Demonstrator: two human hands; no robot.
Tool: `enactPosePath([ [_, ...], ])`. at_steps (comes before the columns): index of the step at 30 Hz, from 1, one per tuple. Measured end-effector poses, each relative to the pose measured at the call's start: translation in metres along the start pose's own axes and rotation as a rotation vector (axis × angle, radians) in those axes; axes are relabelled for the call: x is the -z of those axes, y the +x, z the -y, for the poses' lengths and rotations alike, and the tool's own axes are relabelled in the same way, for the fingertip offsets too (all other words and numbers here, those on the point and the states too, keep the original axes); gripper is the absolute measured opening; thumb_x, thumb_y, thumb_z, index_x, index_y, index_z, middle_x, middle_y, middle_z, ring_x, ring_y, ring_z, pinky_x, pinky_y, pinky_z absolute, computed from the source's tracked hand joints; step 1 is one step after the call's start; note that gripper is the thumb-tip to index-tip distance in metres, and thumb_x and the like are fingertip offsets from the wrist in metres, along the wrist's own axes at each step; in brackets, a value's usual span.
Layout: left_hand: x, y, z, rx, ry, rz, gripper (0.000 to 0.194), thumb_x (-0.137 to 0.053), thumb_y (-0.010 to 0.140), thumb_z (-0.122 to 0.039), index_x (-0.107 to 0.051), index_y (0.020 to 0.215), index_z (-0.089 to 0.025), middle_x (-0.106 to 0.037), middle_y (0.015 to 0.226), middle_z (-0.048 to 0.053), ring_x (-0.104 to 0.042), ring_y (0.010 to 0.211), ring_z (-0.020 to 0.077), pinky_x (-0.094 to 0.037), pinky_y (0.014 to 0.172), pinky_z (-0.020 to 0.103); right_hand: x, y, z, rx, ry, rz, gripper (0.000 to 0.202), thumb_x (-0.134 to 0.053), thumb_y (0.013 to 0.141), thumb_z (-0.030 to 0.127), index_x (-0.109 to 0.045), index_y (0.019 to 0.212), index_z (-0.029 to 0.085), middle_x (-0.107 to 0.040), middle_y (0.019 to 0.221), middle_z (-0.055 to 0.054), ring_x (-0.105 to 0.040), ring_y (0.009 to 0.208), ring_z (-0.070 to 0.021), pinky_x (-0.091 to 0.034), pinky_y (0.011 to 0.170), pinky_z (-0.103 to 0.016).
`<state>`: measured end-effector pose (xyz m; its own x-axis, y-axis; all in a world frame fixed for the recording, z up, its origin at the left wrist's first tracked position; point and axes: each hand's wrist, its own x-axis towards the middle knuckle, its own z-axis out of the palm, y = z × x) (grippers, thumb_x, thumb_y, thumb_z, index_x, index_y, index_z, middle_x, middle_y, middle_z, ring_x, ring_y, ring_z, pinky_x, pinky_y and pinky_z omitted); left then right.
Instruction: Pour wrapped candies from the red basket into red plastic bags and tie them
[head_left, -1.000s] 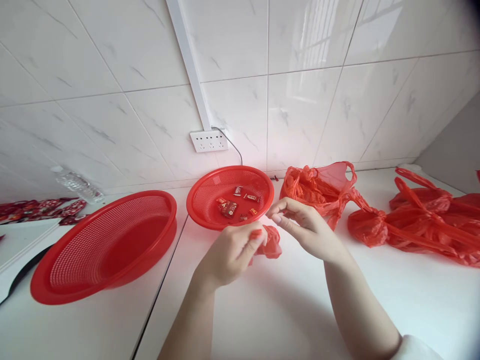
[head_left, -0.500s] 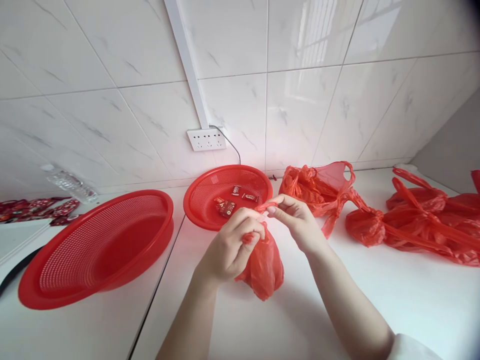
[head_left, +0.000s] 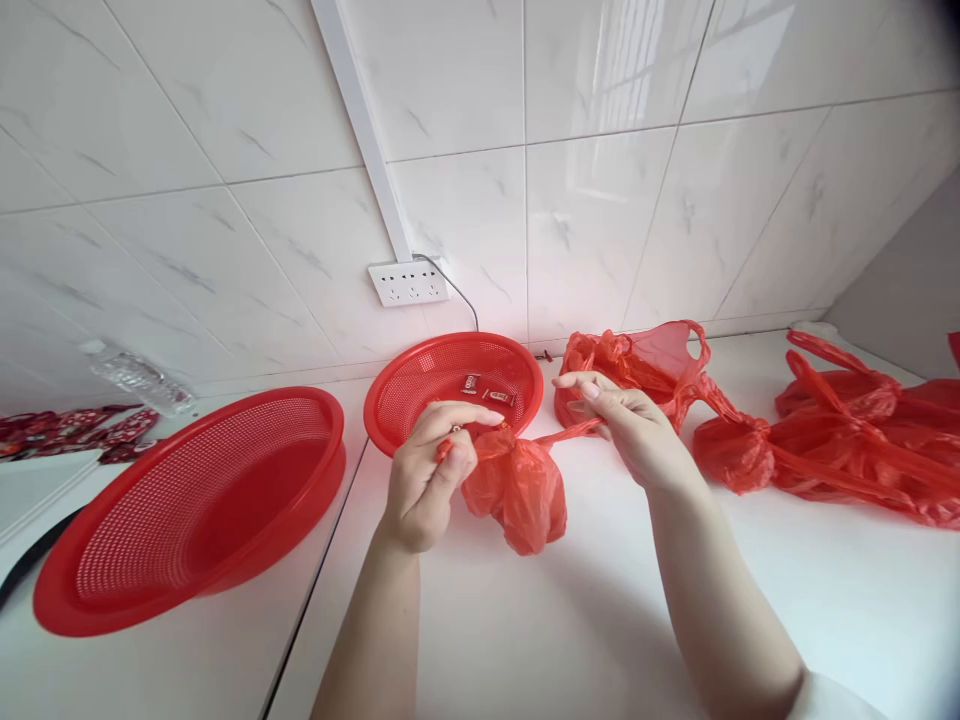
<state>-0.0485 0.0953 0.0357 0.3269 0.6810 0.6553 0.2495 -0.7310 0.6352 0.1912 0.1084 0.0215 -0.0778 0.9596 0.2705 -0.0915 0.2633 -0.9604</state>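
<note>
A small red plastic bag (head_left: 525,492), bunched and rounded, hangs between my two hands over the white table. My left hand (head_left: 431,475) is closed round one of its twisted handles, with a bit of red plastic poking out by the thumb. The other handle runs taut to my right hand (head_left: 626,420), closed on its end. Just behind my hands stands a round red basket (head_left: 397,375), with a few small wrapped packets (head_left: 497,398) lying in it.
A larger red basket (head_left: 217,500) tilts at the left. Beyond it are a clear plastic bottle (head_left: 142,378) and red patterned packets (head_left: 75,425). Red bags (head_left: 630,365) lie at the back right, with further filled red bags (head_left: 847,430) at the right. A socket strip (head_left: 409,283) is on the tiled wall.
My hands have moved apart, the left one leftwards and the right one rightwards, pulling the bag's handles out to both sides. The bag has risen slightly.
</note>
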Motion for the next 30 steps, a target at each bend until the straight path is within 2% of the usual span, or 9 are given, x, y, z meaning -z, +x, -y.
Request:
enactPosePath([
  [3,0.016,0.0,0.003,-0.136,0.106,-0.058,0.034,-0.038,0.097,-0.028,-0.065,0.079,-0.019,-0.066,0.072,0.006,-0.06,0.097,0.0245,-0.046,0.087,0.04,0.009,0.001,0.0,0.033,-0.071,-0.164,0.057,-0.058,0.087,0.05,-0.039,0.043,0.017,-0.063,0.106,-0.005,-0.057,0.104,-0.0218,-0.044,0.073,-0.029],
  [6,0.035,-0.003,0.006,-0.178,0.197,-0.118,0.039,-0.039,0.095,-0.022,-0.056,0.06,-0.019,-0.07,0.081,0.007,-0.063,0.098,0.0247,-0.048,0.085,0.04,0.025,0.003,0.001,0.047,-0.182,-0.347,0.057,-0.057,0.086,0.052,-0.041,0.043,0.018,-0.063,0.096,-0.005,-0.058,0.086,-0.0185,-0.039,0.06,-0.028],
  [9,0.047,-0.006,0.006,-0.134,0.282,-0.122,0.04,-0.04,0.094,-0.021,-0.052,0.056,-0.019,-0.071,0.084,0.007,-0.064,0.097,0.0248,-0.048,0.085,0.04,0.04,0.003,0.002,0.062,-0.272,-0.49,0.058,-0.055,0.087,0.055,-0.041,0.043,0.018,-0.062,0.089,-0.006,-0.057,0.082,-0.0184,-0.037,0.057,-0.028],
  [13,0.048,-0.007,0.004,0.009,0.264,0.026,0.034,-0.04,0.094,-0.022,-0.055,0.063,-0.019,-0.066,0.079,0.007,-0.062,0.093,0.0231,-0.048,0.084,0.038,0.048,0.001,0.003,0.063,-0.314,-0.571,0.058,-0.055,0.087,0.055,-0.038,0.044,0.019,-0.062,0.086,-0.006,-0.058,0.081,-0.0181,-0.034,0.054,-0.028],
  [18,0.041,-0.004,0.006,0.264,0.203,0.212,0.04,-0.037,0.096,-0.031,-0.045,0.059,-0.019,-0.049,0.059,0.0,-0.054,0.063,0.0149,-0.044,0.063,0.029,0.054,-0.002,0.003,0.025,-0.397,-0.507,0.057,-0.055,0.086,0.055,-0.034,0.047,0.019,-0.054,0.07,-0.003,-0.056,0.071,-0.016,-0.028,0.05,-0.027],
  [23,0.03,0.001,0.004,0.532,0.341,0.36,0.041,-0.037,0.095,-0.044,-0.05,0.064,-0.02,-0.053,0.062,-0.001,-0.051,0.062,0.0142,-0.037,0.057,0.026,0.052,-0.003,0.005,0.007,-0.574,-0.441,0.059,-0.051,0.088,0.056,-0.034,0.045,0.019,-0.056,0.069,-0.004,-0.056,0.065,-0.0163,-0.032,0.051,-0.028],
  [25,0.023,0.003,0.004,0.622,0.388,0.455,0.04,-0.037,0.094,-0.046,-0.052,0.067,-0.021,-0.055,0.065,-0.001,-0.051,0.062,0.0149,-0.035,0.054,0.026,0.046,-0.003,0.008,-0.011,-0.651,-0.371,0.056,-0.049,0.089,0.056,-0.043,0.048,0.018,-0.06,0.071,-0.005,-0.056,0.064,-0.0161,-0.036,0.053,-0.028],
  [27,0.016,0.004,0.006,0.684,0.427,0.532,0.038,-0.037,0.092,-0.047,-0.052,0.068,-0.021,-0.056,0.067,-0.001,-0.048,0.058,0.0144,-0.031,0.051,0.026,0.039,-0.003,0.011,-0.01,-0.717,-0.282,0.048,-0.047,0.09,0.055,-0.056,0.059,0.018,-0.063,0.073,-0.004,-0.058,0.066,-0.0168,-0.04,0.057,-0.028],
  [30,0.01,0.002,0.01,0.758,0.456,0.589,0.035,-0.035,0.092,-0.047,-0.05,0.071,-0.023,-0.052,0.067,-0.002,-0.041,0.055,0.0139,-0.027,0.049,0.025,0.028,-0.004,0.009,-0.002,-0.799,-0.026,0.035,-0.05,0.089,0.052,-0.066,0.084,0.021,-0.068,0.089,-0.005,-0.062,0.08,-0.0199,-0.046,0.068,-0.03],
])
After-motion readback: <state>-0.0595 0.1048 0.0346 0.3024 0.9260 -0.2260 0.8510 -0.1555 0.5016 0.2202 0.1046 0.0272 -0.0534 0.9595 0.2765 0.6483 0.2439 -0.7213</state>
